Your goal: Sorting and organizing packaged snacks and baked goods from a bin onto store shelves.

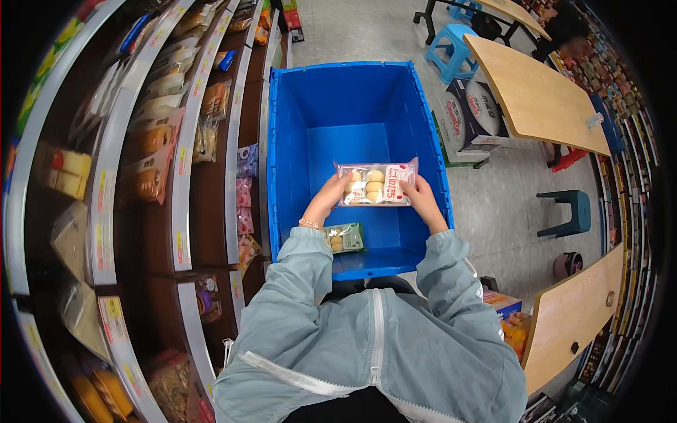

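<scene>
Both my hands hold a clear-and-pink plastic pack of round pastries (374, 185) level above a deep blue plastic crate (346, 136). My left hand (329, 196) grips the pack's left end, thumb on top. At the right end my right hand (424, 200) pinches it beside the printed panel. A green-and-clear pack of pastries (345, 237) lies on the crate's floor near my left forearm, partly hidden by the sleeve.
Shelves of packaged bread (153, 135) rise close along the crate's left side. To the right stand cartons (476, 113), a light wooden table (539, 90), a blue stool (455, 50) and a dark teal stool (574, 211). Another wooden table (576, 317) is at lower right.
</scene>
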Demonstrator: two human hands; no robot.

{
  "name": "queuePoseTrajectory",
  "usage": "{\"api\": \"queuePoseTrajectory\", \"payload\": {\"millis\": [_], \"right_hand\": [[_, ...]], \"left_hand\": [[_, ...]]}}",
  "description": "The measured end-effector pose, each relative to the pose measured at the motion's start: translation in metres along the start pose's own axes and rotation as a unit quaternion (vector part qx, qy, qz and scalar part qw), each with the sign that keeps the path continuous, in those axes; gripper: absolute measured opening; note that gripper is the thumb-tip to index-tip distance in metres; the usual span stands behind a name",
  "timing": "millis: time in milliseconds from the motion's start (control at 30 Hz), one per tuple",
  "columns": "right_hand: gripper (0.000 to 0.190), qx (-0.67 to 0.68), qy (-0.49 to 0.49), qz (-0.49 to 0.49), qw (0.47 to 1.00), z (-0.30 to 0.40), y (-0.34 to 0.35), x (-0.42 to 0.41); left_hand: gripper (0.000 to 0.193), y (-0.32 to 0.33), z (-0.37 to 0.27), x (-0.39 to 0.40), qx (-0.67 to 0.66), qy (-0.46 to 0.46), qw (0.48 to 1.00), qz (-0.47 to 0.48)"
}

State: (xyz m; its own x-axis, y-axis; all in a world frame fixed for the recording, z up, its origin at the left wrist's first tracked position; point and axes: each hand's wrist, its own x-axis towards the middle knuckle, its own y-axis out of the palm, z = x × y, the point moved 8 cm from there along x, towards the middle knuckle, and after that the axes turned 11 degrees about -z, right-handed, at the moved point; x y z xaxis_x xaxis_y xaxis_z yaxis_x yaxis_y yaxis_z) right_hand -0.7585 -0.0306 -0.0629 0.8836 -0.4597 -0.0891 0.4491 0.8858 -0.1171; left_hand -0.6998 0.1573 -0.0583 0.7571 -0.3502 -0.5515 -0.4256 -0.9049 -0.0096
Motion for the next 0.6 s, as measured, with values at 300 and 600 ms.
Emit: {"api": "queuePoseTrajectory", "payload": {"millis": [300,600], "right_hand": [[0.056,0.016,-0.016,0.007,1.0,-0.098,0.068,0.054],[0.033,-0.025,0.187,0.048,0.981,-0.234,0.128,0.045]], "left_hand": [[0.036,-0.042,0.085,0.097,-0.153,-0.035,0.984,-0.083],[0.035,-0.083,0.193,0.138,-0.113,-0.075,0.976,-0.168]]}}
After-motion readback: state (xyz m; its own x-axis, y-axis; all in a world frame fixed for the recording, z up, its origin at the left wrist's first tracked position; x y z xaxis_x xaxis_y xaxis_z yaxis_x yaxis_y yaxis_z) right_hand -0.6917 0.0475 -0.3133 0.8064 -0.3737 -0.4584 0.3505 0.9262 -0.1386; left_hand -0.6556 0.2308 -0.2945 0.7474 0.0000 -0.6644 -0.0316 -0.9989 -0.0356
